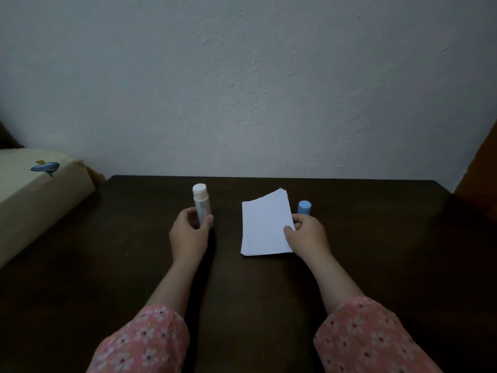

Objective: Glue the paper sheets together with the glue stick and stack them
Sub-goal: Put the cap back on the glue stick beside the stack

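A white glue stick (pixel 200 200) stands upright on the dark wooden table (pixel 269 292), uncapped, with my left hand (pixel 190 232) wrapped around its lower body. A small stack of lined white paper sheets (pixel 265 224) lies flat right of centre. My right hand (pixel 306 235) pinches the stack's right edge, thumb on top of the sheets. The glue stick's light blue cap (pixel 304 207) stands upright just behind my right hand, beside the paper's far right corner.
A pale cushion or mattress (pixel 40 195) with a blue fish print borders the table's left side. A plain white wall (pixel 242 90) rises directly behind the table's far edge. Pink floral sleeves cover both forearms.
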`<state>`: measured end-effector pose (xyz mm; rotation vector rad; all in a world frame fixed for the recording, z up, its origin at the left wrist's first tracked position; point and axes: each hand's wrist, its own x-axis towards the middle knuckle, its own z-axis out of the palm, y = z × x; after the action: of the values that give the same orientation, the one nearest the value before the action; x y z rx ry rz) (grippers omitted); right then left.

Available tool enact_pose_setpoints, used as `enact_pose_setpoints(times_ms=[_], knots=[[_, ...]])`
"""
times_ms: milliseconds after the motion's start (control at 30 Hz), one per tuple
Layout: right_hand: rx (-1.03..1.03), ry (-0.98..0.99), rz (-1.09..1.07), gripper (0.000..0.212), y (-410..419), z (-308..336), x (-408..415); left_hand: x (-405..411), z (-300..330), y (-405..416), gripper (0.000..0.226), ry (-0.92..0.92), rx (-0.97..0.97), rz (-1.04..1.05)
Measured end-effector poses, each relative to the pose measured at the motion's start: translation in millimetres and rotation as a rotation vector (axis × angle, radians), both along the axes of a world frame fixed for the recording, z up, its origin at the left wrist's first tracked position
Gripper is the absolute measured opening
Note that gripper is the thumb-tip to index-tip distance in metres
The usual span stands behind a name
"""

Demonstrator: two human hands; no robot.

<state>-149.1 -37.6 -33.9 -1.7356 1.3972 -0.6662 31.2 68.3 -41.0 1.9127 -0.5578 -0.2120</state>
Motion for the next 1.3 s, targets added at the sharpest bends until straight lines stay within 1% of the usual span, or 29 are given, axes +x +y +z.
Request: enact_pose_setpoints(times_ms=[133, 267, 500, 633, 700, 767, 833, 900, 933, 1067, 1167, 1300], knots=[[-0.009, 0.017, -0.045, 0.032, -2, -3, -3, -5, -1, 3, 0.043, -0.023, 0.002, -0.054], [-0.022, 0.049, -0.041, 0.029, -2, -5, -6, -15, -1, 4, 0.044, -0.025, 0.000, -0.115], [-0.099, 0.175, -0.040, 0.023, -5, -9, 0, -26, -1, 5, 0.040, -0.018, 0.002, -0.161], [-0.126, 0.265, -0.051, 0.027, -7, -14, 1, -27, -1, 4, 0.039, -0.018, -0.005, -0.157], [-0.159, 0.292, -0.068, 0.037, -8, -12, 1, -28, 0, 3, 0.041, -0.014, -0.007, -0.159], [-0.236, 0.265, -0.068, 0.046, -11, -8, 1, -30, 2, 1, 0.042, -0.003, -0.016, -0.168], [-0.367, 0.236, -0.046, 0.048, -18, -6, 1, -32, 3, -3, 0.042, 0.008, -0.027, -0.187], [-0.470, 0.266, -0.049, 0.050, -28, -9, 2, -34, 4, -7, 0.041, 0.012, -0.046, -0.211], [-0.481, 0.292, -0.065, 0.052, -34, -12, 2, -35, 5, -8, 0.041, 0.013, -0.054, -0.225], [-0.410, 0.376, -0.098, 0.051, -53, -17, -3, -42, 7, -15, 0.042, 0.050, -0.070, -0.272], [-0.380, 0.320, -0.099, 0.048, -59, -19, -7, -46, 7, -19, 0.041, 0.067, -0.087, -0.285], [-0.368, 0.248, -0.118, 0.049, -59, -20, -9, -50, 7, -23, 0.040, 0.083, -0.101, -0.319]])
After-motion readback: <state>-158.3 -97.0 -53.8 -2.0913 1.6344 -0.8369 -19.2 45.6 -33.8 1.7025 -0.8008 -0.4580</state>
